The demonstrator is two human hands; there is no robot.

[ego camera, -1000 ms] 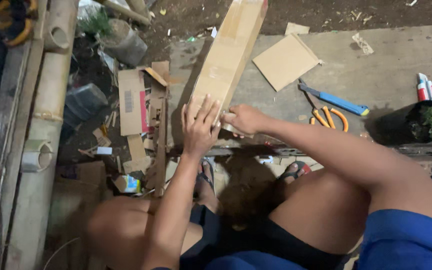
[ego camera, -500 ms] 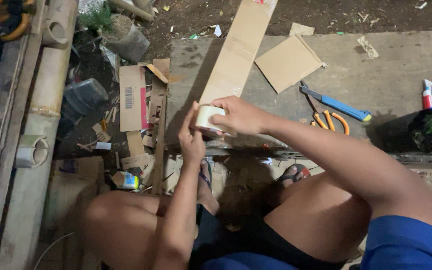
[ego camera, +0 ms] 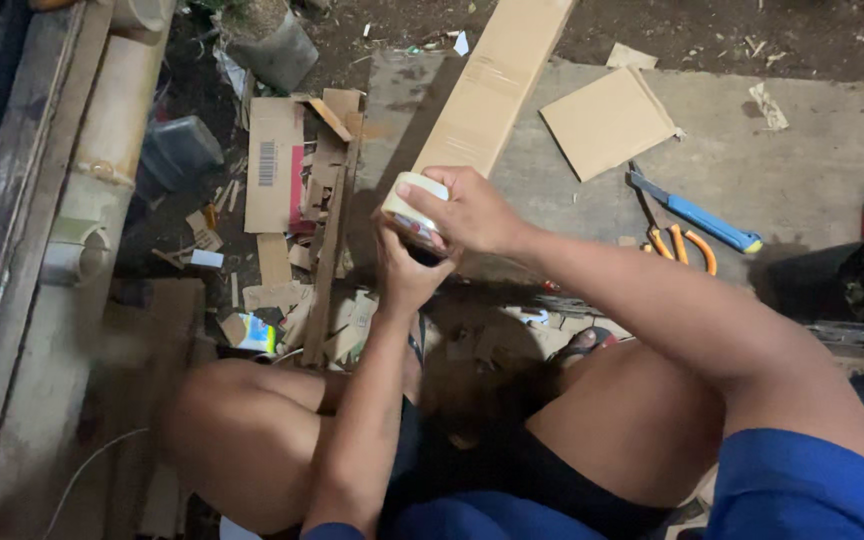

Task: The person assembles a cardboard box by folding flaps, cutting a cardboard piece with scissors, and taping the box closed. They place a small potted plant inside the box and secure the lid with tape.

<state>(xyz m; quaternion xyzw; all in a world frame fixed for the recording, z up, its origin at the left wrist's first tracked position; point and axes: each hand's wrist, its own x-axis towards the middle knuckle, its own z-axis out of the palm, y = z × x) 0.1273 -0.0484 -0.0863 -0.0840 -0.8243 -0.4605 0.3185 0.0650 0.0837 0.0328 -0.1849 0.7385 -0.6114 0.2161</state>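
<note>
Head view: looking down on two bare hands working over a concrete slab [ego camera: 812, 170].
Tape roll [ego camera: 414, 208]: being held up off the slab, between both hands, just in front of the knees.
Right hand [ego camera: 467, 212]: curling over the top of the roll, fingers pressed onto its pale outer rim, pinching it.
Left hand [ego camera: 407, 270]: cupping the roll from beneath, fingers closing round its lower side; whether a loose tape end is being pinched cannot be told.
Handling: probably light and stiff, a rigid ring not giving under the fingers; outer face likely smooth and a little slippery, any free end sticky; best taken across the rim, thumb against fingers, or through the core.
Beyond the grip: long cardboard strip [ego camera: 497, 85] lying on the slab, running away from the knuckles.
Right of the grip: square cardboard piece [ego camera: 607, 122], blue utility knife [ego camera: 697, 212], orange-handled scissors [ego camera: 682, 245], all well apart from the hands.
Left of the grip: cardboard scraps [ego camera: 297, 200] lying heaped near a bamboo post [ego camera: 117, 110].
</note>
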